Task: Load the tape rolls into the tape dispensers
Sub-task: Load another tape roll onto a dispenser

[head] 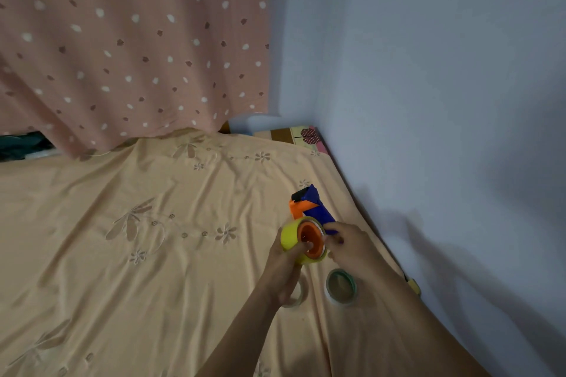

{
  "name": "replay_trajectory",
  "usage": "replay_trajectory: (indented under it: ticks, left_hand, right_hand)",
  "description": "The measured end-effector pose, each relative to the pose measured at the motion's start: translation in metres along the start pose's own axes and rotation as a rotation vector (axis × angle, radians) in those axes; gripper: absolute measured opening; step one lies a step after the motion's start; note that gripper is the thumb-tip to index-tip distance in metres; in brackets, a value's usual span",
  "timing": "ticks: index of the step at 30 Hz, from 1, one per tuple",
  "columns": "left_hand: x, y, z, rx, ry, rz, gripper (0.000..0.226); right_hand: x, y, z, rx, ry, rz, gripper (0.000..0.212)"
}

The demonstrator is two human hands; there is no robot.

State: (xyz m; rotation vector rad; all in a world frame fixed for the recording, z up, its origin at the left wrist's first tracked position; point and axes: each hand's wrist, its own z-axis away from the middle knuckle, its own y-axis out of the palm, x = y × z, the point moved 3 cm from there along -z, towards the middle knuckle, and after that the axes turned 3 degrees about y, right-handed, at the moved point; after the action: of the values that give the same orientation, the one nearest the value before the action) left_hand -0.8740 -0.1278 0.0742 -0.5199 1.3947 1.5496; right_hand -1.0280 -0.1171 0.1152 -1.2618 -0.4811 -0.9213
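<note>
Yellow tape roll [291, 237] in left grip [283, 266], right hand [349, 246] on dispenser [311, 208]

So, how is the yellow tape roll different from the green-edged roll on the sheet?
The yellow tape roll is held up in the left hand, on the dispenser's orange hub; the green-edged roll lies flat and untouched on the sheet. The yellow tape roll looks wider across its band than the green-edged roll. Both are ring-shaped tape rolls.
</note>
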Motion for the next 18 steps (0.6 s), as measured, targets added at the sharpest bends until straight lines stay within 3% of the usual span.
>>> replay_trajectory:
  ticks: [2, 3, 6, 8, 11, 18]
  left_hand:
    - [-0.001, -0.005, -0.003, -0.015, -0.014, 0.028, 0.064]
    - [-0.002, -0.007, -0.004, -0.016, -0.019, 0.029, 0.063]
    - [-0.005, -0.010, -0.005, -0.006, -0.036, 0.034, 0.059]
    - [-0.004, -0.011, -0.004, -0.008, -0.058, 0.058, 0.057]
    - [-0.001, -0.017, -0.001, -0.023, -0.090, 0.068, 0.041]
    - [0.006, -0.040, 0.017, -0.070, -0.156, 0.081, 0.036]
  right_hand:
    - [0.000, -0.006, -0.006, -0.222, -0.029, 0.066, 0.018]
    - [0.001, -0.007, -0.009, -0.283, -0.045, 0.083, 0.027]
    - [0.000, 0.004, -0.020, -0.159, -0.039, -0.009, 0.058]
    - [-0.001, 0.019, -0.025, -0.025, -0.005, -0.086, 0.039]
    - [-0.005, 0.041, -0.027, -0.007, 0.033, -0.118, 0.010]
    - [-0.009, 0.070, -0.010, -0.023, 0.126, -0.160, 0.010]
